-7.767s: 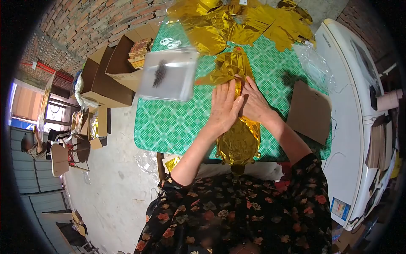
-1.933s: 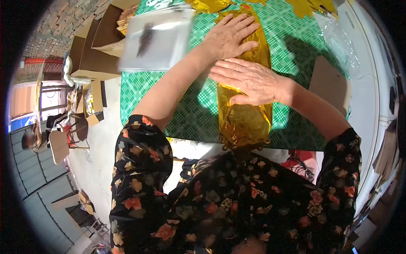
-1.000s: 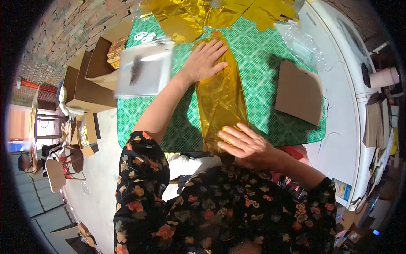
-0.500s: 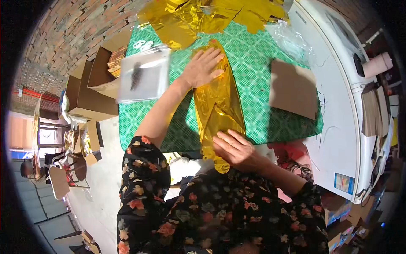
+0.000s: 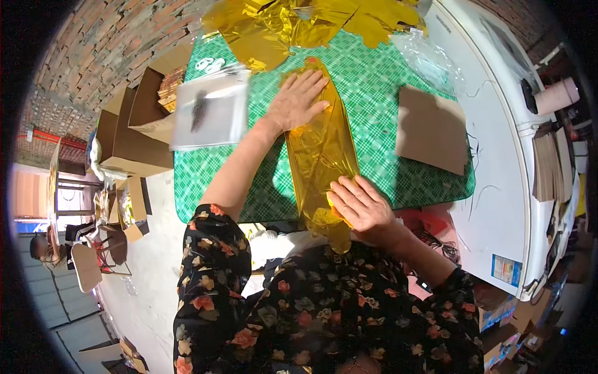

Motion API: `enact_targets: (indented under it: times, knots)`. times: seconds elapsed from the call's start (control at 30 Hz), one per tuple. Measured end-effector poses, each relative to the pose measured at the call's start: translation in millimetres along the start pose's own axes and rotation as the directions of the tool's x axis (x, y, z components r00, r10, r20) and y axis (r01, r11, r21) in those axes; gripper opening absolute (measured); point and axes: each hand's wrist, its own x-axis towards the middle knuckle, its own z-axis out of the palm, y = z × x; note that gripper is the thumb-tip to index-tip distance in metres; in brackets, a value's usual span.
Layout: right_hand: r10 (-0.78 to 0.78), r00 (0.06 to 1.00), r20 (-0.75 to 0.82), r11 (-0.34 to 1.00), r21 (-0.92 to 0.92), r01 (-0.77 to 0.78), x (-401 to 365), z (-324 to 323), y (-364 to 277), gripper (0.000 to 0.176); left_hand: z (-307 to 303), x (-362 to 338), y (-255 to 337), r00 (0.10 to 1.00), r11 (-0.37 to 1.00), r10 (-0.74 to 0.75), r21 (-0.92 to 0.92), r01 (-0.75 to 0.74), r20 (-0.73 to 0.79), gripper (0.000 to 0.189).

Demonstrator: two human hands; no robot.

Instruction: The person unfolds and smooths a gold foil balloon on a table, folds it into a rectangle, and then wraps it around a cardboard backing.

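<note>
Foil (image 5: 321,149) lies on the table (image 5: 380,118), its near end past the table's near edge; the left hand (image 5: 298,101) lies flat over it, fingers extended, hiding part; the right hand (image 5: 361,204) bends its fingers at the foil's side, grip unclear; sheets (image 5: 261,40) at the table's far edge are cut off.
</note>
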Motion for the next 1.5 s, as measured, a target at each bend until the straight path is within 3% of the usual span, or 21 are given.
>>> enact_targets:
  times: [0.2, 0.47, 0.57, 0.7, 0.9, 1.3, 1.5]
  knots:
    - [-0.05, 0.991, -0.12, 0.997, 0.056, 0.057, -1, 1, 14, 0.035, 5, 0, -3, 0.997, 0.999, 0.037, 0.011, -0.036, -0.062, 0.067]
    - [-0.13, 0.988, -0.079, 0.979, 0.147, 0.14, 11, -17, 37, 0.032, 6, 1, -5, 0.997, 0.997, 0.057, 0.062, -0.054, -0.058, 0.065]
    - [-0.048, 0.99, -0.129, 0.957, 0.277, 0.082, 9, -10, 39, 0.033, 7, 0, -5, 0.996, 0.996, 0.062, 0.062, -0.058, -0.067, 0.065]
    - [-0.04, 0.998, -0.044, 0.963, 0.265, 0.051, 19, -21, 36, 0.041, 6, 0, -3, 0.997, 0.997, 0.058, 0.059, -0.054, -0.053, 0.066]
    - [-0.086, 0.996, 0.002, 0.954, 0.288, 0.082, 15, -27, 38, 0.037, 4, 0, -3, 0.999, 0.998, 0.035, 0.053, -0.033, -0.027, 0.068]
    - [-0.083, 0.995, -0.05, 0.961, 0.259, 0.093, 22, -16, 56, 0.029, 1, -1, 0, 0.999, 0.998, 0.031, 0.058, -0.029, -0.026, 0.068]
    - [-0.04, 0.995, -0.095, 0.942, 0.329, 0.069, 32, -19, 51, 0.024, 3, -1, -3, 0.999, 0.997, 0.045, 0.061, -0.044, -0.029, 0.068]
